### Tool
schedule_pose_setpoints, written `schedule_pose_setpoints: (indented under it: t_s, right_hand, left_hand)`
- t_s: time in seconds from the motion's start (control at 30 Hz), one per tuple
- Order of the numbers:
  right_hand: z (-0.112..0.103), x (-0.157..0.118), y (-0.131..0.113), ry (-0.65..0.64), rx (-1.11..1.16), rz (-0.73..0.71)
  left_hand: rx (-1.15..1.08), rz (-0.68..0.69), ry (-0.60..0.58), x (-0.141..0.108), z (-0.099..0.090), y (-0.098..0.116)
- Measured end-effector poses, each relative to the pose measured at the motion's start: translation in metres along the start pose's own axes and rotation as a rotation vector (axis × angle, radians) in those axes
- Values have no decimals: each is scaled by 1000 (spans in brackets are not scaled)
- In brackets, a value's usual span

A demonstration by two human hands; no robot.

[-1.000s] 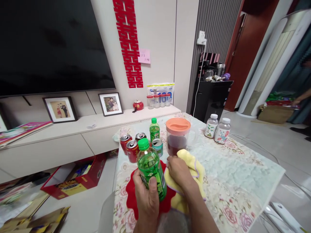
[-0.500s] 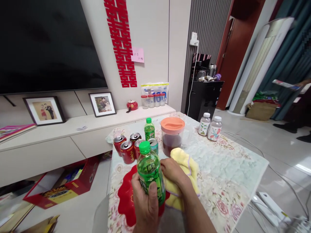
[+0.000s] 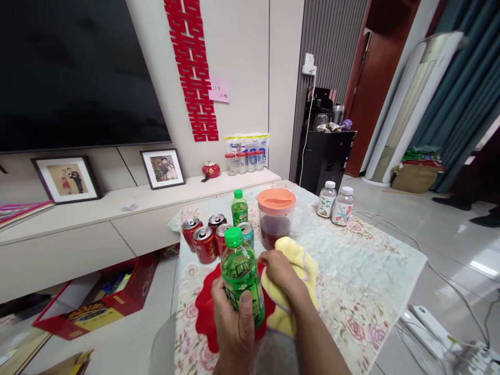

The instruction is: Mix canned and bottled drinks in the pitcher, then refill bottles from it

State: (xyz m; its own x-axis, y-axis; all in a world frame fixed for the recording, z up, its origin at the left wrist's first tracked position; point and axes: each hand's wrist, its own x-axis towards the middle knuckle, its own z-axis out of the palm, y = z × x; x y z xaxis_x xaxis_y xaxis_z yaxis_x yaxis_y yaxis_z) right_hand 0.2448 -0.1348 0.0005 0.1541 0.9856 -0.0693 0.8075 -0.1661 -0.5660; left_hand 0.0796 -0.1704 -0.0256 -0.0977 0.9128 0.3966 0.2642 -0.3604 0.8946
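Note:
My left hand (image 3: 233,323) is wrapped round a green-capped drink bottle (image 3: 242,281), which stands upright in front of me. Behind and below it lies a red scalloped tray (image 3: 207,317), partly hidden by bottle and hand. My right hand (image 3: 279,271) has curled fingers on a yellow cloth (image 3: 299,258) at the tray's far right edge; its fingertips are hidden. Several drink cans (image 3: 205,245) stand beyond the bottle to the left. A second green bottle (image 3: 239,208) is behind them, next to a pitcher (image 3: 276,216) with an orange lid and dark liquid.
Two white-capped jars (image 3: 342,207) stand at the back right of the floral tablecloth (image 3: 359,291). A TV cabinet (image 3: 144,208) with framed photos runs behind. Power strips (image 3: 429,328) and cables lie on the floor at right; an open red box (image 3: 101,297) is at left.
The red tray has shifted to the right and away from me beneath the bottle. My left hand keeps its grip, and my right hand stays almost in place. The view has turned slightly.

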Motion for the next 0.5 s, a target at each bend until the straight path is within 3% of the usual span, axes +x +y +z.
schedule_pose_setpoints:
  t_s: [0.13, 0.27, 0.43, 0.5]
  right_hand:
    - [2, 0, 0, -15, 89, -51]
    - [1, -8, -5, 63, 158, -44]
    - [-22, -45, -6, 259, 359, -75]
    - [-33, -67, -6, 270, 473, -86]
  left_hand:
    - [-15, -10, -21, -3, 1, 6]
    - [-38, 4, 11, -9, 6, 14]
    - [-75, 47, 2, -16, 13, 19]
    - [-101, 53, -16, -19, 15, 21]
